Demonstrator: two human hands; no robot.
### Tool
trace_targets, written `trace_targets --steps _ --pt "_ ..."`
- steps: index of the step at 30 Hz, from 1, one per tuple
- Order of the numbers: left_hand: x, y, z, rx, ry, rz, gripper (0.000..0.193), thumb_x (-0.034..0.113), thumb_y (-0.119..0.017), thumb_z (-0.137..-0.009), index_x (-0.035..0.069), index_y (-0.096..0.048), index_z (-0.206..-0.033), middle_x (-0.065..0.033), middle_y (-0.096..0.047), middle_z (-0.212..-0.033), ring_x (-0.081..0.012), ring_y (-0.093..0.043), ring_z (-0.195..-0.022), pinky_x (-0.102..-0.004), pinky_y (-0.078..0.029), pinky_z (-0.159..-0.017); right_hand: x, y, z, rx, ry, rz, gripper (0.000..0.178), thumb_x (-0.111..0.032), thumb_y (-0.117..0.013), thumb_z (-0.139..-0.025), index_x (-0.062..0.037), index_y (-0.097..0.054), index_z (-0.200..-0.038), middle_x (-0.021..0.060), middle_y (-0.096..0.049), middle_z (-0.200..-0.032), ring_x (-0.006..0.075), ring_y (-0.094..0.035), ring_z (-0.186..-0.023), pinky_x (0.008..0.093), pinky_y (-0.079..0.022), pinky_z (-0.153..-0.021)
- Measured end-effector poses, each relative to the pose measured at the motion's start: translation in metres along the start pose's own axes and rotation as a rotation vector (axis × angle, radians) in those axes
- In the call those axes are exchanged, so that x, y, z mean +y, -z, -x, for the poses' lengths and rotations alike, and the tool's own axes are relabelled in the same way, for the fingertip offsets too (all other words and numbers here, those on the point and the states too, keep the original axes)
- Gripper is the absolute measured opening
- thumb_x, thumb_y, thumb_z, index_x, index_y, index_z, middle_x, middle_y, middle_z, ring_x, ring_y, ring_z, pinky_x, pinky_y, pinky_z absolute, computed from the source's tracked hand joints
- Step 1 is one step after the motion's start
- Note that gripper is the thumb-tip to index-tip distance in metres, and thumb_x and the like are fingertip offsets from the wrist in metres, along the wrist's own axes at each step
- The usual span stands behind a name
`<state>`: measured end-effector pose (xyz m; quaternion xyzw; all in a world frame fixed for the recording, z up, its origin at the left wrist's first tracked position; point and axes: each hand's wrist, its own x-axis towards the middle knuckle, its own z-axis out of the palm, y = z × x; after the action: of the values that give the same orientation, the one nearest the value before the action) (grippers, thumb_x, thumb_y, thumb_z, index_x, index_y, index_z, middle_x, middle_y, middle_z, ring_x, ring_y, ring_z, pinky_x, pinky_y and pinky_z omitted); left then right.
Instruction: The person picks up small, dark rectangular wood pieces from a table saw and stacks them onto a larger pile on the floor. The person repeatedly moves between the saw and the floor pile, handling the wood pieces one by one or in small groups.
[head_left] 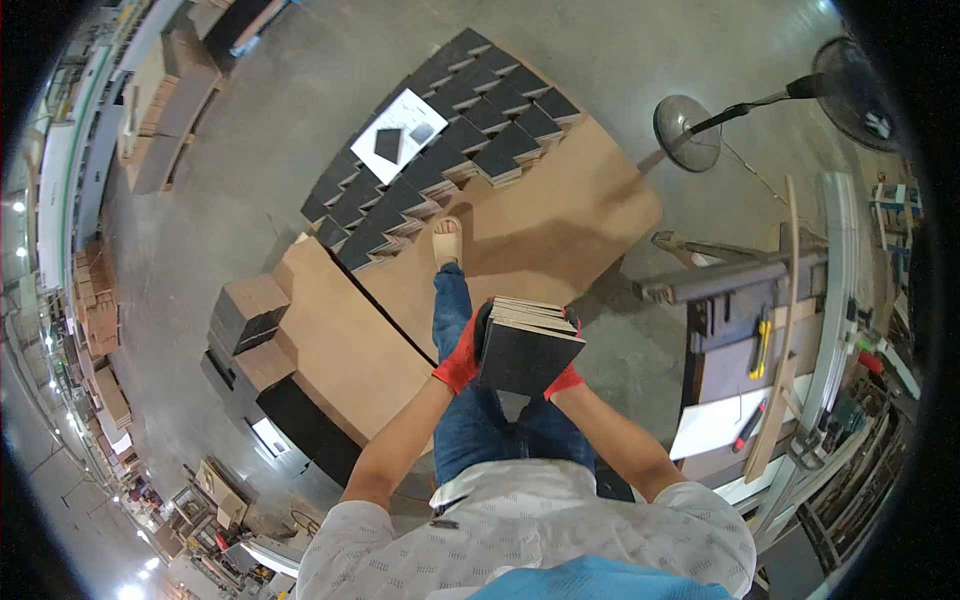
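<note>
Between my two hands is a short stack of black-faced boards (530, 350) with pale, layered edges, held in front of my legs. My left hand (462, 352), in a red and black glove, is closed round the stack's left side. On the right side, my right hand (567, 378), gloved alike, grips it too; the boards hide part of its fingers. Ahead lie many similar black boards (490, 95), set in overlapping stacked rows on a large brown sheet (575, 215). A white paper (425, 110) with a small dark piece (388, 145) rests on these rows.
My sandalled foot (447, 243) is on the brown sheet. A pedestal fan (687, 133) stands ahead right. At right, a workbench (720, 365) carries a yellow tool (762, 345) and a red-black tool (748, 427). Cardboard-coloured stacks (255, 305) sit at left.
</note>
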<state>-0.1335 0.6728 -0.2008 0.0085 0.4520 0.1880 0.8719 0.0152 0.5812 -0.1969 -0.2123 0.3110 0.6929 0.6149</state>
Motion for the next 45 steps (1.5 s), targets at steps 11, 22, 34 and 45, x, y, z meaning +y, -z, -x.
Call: trace_targets --steps 11,22,34,45 --pt "0.129 0.197 -0.334 -0.058 -0.223 -0.942 0.053 0.024 -0.036 -0.106 0.008 -0.029 -0.156 -0.0056 -0.027 -0.16 -0.0187 -0.021 -0.149 -0.0342 -0.015 -0.122 -0.037 0.105 -0.343 0.098 0.199 -0.199 0.06 -0.054 -0.043 -0.101 -0.0094 -0.051 -0.141 0.0124 -0.052 -0.144 0.0318 -0.05 -0.129 0.0431 -0.039 -0.112" --pt "0.209 0.249 -0.526 -0.032 -0.022 -1.077 0.052 0.028 -0.03 -0.107 0.004 -0.03 -0.154 -0.0082 -0.033 -0.159 -0.0203 -0.028 -0.147 -0.0281 -0.019 -0.12 -0.069 0.195 -0.549 0.109 0.363 -0.232 0.055 -0.052 -0.049 -0.099 -0.0116 -0.056 -0.135 0.0137 -0.057 -0.137 0.033 -0.056 -0.122 0.0462 -0.044 -0.107" --pt "0.189 0.324 -0.54 0.167 -0.071 -0.711 0.053 0.033 -0.032 -0.107 0.005 -0.037 -0.152 -0.007 -0.039 -0.155 -0.0202 -0.034 -0.143 -0.0286 -0.023 -0.118 -0.075 0.214 -0.582 0.036 0.294 -0.157 0.061 -0.053 -0.048 -0.098 -0.0093 -0.053 -0.139 0.0132 -0.056 -0.14 0.033 -0.056 -0.123 0.0467 -0.044 -0.107" --pt "0.06 0.348 -0.556 0.282 -0.325 0.486 0.076 0.069 -0.039 -0.095 0.012 -0.051 -0.143 -0.0115 -0.05 -0.147 -0.0341 -0.048 -0.131 -0.0515 -0.037 -0.111 -0.086 0.206 -0.587 0.064 0.286 -0.041 0.065 -0.057 -0.043 -0.097 -0.0067 -0.054 -0.138 0.0131 -0.056 -0.14 0.0329 -0.052 -0.128 0.0475 -0.04 -0.111"
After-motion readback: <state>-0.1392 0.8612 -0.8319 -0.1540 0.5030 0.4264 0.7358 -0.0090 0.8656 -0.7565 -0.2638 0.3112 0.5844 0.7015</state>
